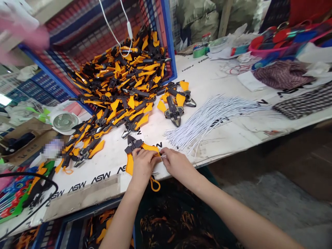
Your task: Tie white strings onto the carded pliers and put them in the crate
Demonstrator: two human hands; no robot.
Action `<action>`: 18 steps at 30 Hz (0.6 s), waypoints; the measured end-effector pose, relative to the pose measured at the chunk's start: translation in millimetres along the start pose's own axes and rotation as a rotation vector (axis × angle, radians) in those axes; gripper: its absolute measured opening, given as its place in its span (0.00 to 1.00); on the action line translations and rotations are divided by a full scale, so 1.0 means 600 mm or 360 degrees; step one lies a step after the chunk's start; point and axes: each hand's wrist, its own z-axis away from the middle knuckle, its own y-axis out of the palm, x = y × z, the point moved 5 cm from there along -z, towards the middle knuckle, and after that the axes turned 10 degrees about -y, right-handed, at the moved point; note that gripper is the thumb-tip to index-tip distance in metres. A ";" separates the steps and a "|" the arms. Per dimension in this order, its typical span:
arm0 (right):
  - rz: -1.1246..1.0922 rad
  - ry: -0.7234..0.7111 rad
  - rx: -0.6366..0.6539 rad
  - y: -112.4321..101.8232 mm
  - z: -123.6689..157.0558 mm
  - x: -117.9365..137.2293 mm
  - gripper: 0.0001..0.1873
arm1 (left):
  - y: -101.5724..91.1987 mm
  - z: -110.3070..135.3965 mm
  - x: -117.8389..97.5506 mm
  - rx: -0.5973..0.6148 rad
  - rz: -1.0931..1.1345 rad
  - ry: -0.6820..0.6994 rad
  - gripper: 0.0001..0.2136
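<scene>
A dark grey and orange toy plane (135, 143) with a pointed nose lies near the table's front edge. My left hand (144, 160) rests over its body, fingers closed around it, and an orange loop (155, 184) hangs out below. At the tip of its right orange wing, my right hand (174, 159) is closed in a pinch. Something thin and whitish shows between the two hands, too small to make out. To the right lies a bundle of white wire ties (207, 116). Two more such toys (174, 110) sit behind my hands.
A blue-rimmed basket (169, 41) lies tipped, spilling many of these toys onto the white table (109, 180). A small fan (64, 121) and a cardboard box (28, 140) stand left. Cloth (282, 74) and a pink basin (267, 52) are at right. A white cord (111, 27) hangs above.
</scene>
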 end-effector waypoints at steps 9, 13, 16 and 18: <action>0.0238 -0.0017 0.0092 0.016 -0.010 0.012 0.11 | -0.008 -0.006 -0.014 0.0412 0.0011 0.0026 0.15; 0.0124 0.0033 -0.0147 -0.007 -0.001 -0.010 0.06 | -0.018 -0.012 -0.009 0.0597 0.0254 -0.0001 0.20; -0.0457 0.0251 -0.0749 -0.055 0.022 -0.064 0.02 | -0.026 -0.015 0.006 0.0655 0.0498 -0.0164 0.23; -0.1149 0.0340 -0.1200 -0.078 0.037 -0.105 0.02 | -0.029 -0.016 0.014 0.0690 0.0611 -0.0236 0.23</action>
